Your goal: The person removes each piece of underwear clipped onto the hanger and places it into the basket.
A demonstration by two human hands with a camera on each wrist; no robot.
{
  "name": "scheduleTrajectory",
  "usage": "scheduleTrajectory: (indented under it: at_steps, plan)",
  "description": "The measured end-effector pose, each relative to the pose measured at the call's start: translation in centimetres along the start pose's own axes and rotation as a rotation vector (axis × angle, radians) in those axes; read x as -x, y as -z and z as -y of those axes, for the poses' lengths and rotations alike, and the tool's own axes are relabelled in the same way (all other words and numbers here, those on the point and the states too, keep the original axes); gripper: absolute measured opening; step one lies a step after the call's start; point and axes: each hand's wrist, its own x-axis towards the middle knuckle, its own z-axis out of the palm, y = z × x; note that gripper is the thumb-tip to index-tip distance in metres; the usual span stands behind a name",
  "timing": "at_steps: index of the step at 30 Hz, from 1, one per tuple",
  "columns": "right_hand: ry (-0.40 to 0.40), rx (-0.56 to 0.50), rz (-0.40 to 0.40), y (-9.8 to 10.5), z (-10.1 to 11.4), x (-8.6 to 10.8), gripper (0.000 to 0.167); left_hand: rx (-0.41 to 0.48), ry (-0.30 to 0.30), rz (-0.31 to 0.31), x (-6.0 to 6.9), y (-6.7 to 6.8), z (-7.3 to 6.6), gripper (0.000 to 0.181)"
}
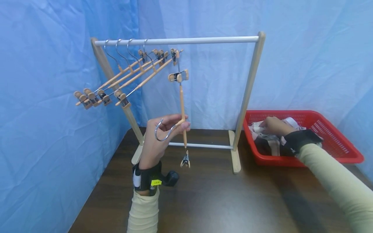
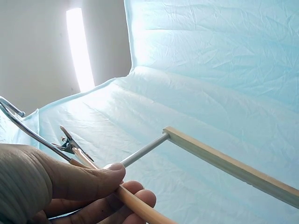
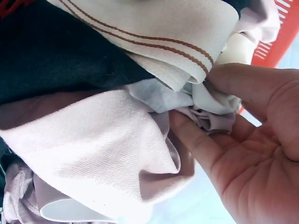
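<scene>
My left hand (image 1: pixel 157 136) holds a wooden clip hanger (image 1: pixel 182 103) by its middle, thumb and fingers pinching the bar near the hook's base. The hanger's metal hook points back toward me, and its bar stands nearly upright. In the left wrist view the thumb presses on the wooden bar (image 2: pixel 140 205), with one clip behind. Inside the red basket (image 1: pixel 346 145), my right hand (image 1: pixel 275 126) is among pale and dark clothes (image 1: pixel 272 145). Seen from the right wrist, thumb and fingers close around bunched grey-white fabric (image 3: pixel 210 109), beside a cream band with brown stripes (image 3: pixel 187 46).
A small rack (image 1: pixel 186 41) with a white rail and wooden legs stands on the dark table (image 1: pixel 221 200). Several clip hangers (image 1: pixel 137 72) hang at its left end. Blue curtains (image 1: pixel 58 64) enclose the back and sides.
</scene>
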Motion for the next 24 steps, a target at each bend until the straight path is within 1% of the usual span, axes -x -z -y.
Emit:
scheduleTrajectory:
  at_steps: [7,10,14,18,24]
  plan:
    - [-0.007,-0.020,-0.001,0.6,0.6,0.4,0.049,-0.010,-0.001,0.000,0.0,0.0,0.0,0.025]
    - [0.008,0.000,0.003,1.5,1.3,0.9,0.048,-0.008,0.004,-0.001,0.0,0.0,0.0,0.025]
    - [0.028,0.039,0.000,3.2,2.1,1.7,0.044,0.001,0.005,-0.003,0.0,-0.1,0.0,0.025]
    - [0.066,0.043,-0.043,5.3,3.4,2.5,0.039,0.007,-0.001,-0.001,0.0,-0.1,0.1,0.025]
    - [0.196,-0.009,-0.194,8.9,6.0,3.8,0.040,0.013,-0.015,0.001,0.0,0.0,0.1,0.024]
